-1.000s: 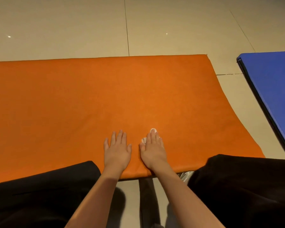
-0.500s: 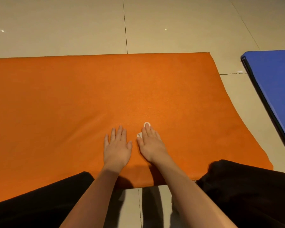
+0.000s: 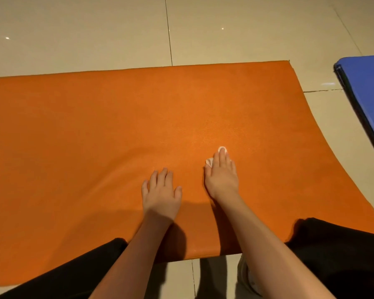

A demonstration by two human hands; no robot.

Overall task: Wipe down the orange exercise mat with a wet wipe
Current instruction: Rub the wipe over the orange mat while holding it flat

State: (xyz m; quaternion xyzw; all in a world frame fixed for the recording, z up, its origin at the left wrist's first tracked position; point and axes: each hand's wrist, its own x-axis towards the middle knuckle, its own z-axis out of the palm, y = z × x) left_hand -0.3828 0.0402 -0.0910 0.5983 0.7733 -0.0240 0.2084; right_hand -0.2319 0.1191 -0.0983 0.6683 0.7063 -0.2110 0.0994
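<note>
I see the right hand (image 3: pixel 221 176) flat-fingered, pressing the wipe (image 3: pixel 209 162) onto the mat (image 3: pixel 95 126); the left hand (image 3: pixel 161 192) lies spread on the mat.

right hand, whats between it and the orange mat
A white wet wipe, pressed under the right hand onto the orange mat; only its edges peek out past the fingers, seen in the head view.

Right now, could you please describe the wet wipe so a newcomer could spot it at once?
Find the orange mat on the floor. The left hand rests bare on it; the wet wipe is the white scrap peeking from under the right hand, the only white thing there.
</note>
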